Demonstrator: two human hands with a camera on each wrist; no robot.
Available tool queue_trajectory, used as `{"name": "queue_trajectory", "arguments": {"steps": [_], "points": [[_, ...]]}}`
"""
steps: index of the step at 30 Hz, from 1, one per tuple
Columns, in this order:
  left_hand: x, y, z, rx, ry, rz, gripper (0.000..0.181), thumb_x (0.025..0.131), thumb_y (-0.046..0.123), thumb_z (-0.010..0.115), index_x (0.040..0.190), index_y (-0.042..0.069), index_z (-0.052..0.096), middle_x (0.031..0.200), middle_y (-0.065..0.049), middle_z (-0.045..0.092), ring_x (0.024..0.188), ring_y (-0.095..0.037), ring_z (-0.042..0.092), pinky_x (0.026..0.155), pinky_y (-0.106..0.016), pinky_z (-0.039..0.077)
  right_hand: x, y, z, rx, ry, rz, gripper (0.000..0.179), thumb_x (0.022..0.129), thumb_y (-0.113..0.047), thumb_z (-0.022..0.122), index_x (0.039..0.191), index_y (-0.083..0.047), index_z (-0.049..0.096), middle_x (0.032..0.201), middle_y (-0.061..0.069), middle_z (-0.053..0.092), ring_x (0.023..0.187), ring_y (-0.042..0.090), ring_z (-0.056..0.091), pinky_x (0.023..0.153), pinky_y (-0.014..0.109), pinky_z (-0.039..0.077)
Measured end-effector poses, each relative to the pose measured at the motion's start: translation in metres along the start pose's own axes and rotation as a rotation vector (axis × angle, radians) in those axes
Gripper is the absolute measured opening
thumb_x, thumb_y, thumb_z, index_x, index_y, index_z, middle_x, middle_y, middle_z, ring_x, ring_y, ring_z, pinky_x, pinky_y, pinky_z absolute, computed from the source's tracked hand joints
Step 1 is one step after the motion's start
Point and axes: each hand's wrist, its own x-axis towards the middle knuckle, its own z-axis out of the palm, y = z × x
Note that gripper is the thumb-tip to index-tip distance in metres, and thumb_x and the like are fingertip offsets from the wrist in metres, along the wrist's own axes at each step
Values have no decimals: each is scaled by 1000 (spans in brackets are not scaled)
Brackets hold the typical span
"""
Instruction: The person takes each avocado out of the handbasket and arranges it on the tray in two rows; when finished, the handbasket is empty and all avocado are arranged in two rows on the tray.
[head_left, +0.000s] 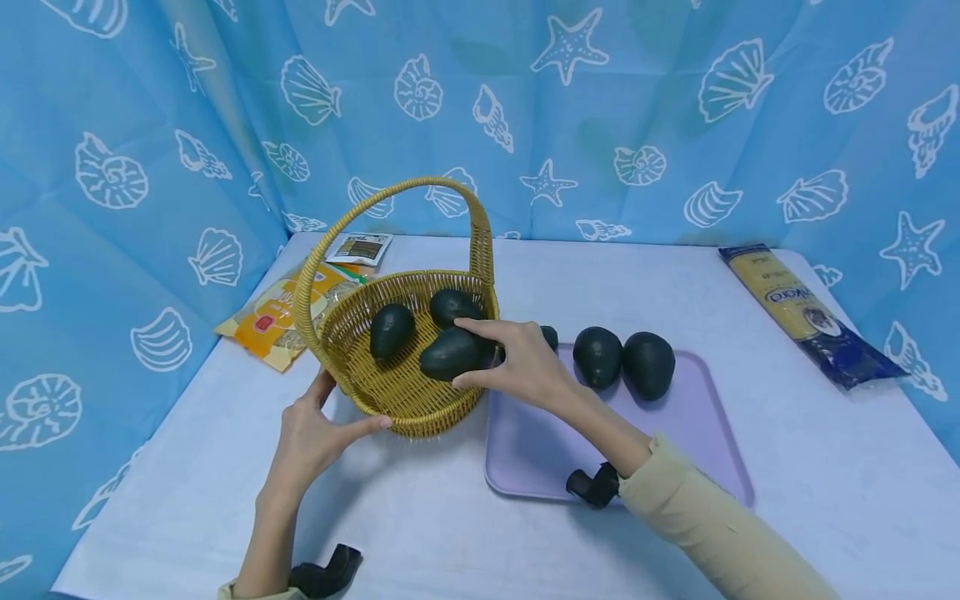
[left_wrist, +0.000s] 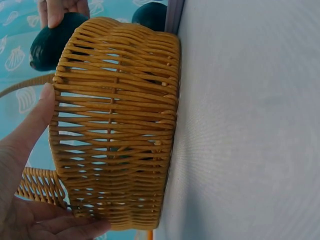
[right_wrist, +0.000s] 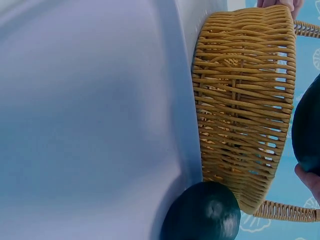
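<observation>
A yellow-brown wicker basket (head_left: 408, 408) with a tall arched handle stands on the table. Two dark green avocados lie inside it, one at the left (head_left: 392, 332) and one at the back (head_left: 454, 306). My left hand (head_left: 311, 437) grips the basket's near left side, thumb at the rim and fingers round the outer wall. Between thumb and fingers, my right hand (head_left: 525, 362) holds another avocado (head_left: 450, 354) above the basket, as the left wrist view also shows at the rim. On the lilac tray (head_left: 525, 458) sit two avocados (head_left: 597, 358) (head_left: 648, 367) and a third (head_left: 550, 337), mostly hidden behind my right hand.
The tray lies right beside the basket. Behind the basket's left side are an orange-and-clear food bag (head_left: 281, 317) and a small white packet (head_left: 362, 248). A yellow-and-blue pasta packet (head_left: 810, 312) lies at the far right. Blue shell-print curtain (head_left: 465, 108) borders the table.
</observation>
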Motion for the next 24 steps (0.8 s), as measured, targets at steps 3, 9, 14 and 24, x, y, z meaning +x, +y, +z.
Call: {"name": "queue_trajectory", "arguments": {"steps": [3, 9, 14, 24], "points": [[-1, 1, -1, -1, -4, -4, 115, 69, 50, 83, 155, 11, 17, 156, -17, 30, 144, -37, 26, 112, -59, 30, -5, 2, -3, 8, 4, -5, 71, 71, -39, 84, 134, -19, 59, 129, 9, 63, 119, 27, 60, 95, 42, 52], [-1, 1, 0, 3, -2, 0, 115, 68, 50, 83, 154, 10, 17, 155, -18, 30, 144, -38, 26, 112, -60, 29, -15, 6, -9, 25, -2, 18, 71, 72, -40, 83, 135, -21, 58, 132, 6, 62, 124, 25, 57, 100, 44, 50], [0, 1, 0, 2, -1, -1, 115, 69, 49, 83, 155, 11, 16, 156, -18, 30, 144, -38, 26, 112, -60, 30, -22, 11, -11, 19, -10, -2, 70, 71, -37, 84, 134, -18, 59, 131, 6, 63, 123, 25, 58, 99, 44, 50], [-1, 1, 0, 5, 2, 11, 115, 69, 49, 83, 155, 10, 17, 155, -19, 31, 144, -38, 27, 112, -61, 29, -34, 15, -15, 11, 15, -7, 71, 69, -38, 85, 133, -18, 60, 126, 4, 66, 120, 23, 60, 98, 43, 50]]}}
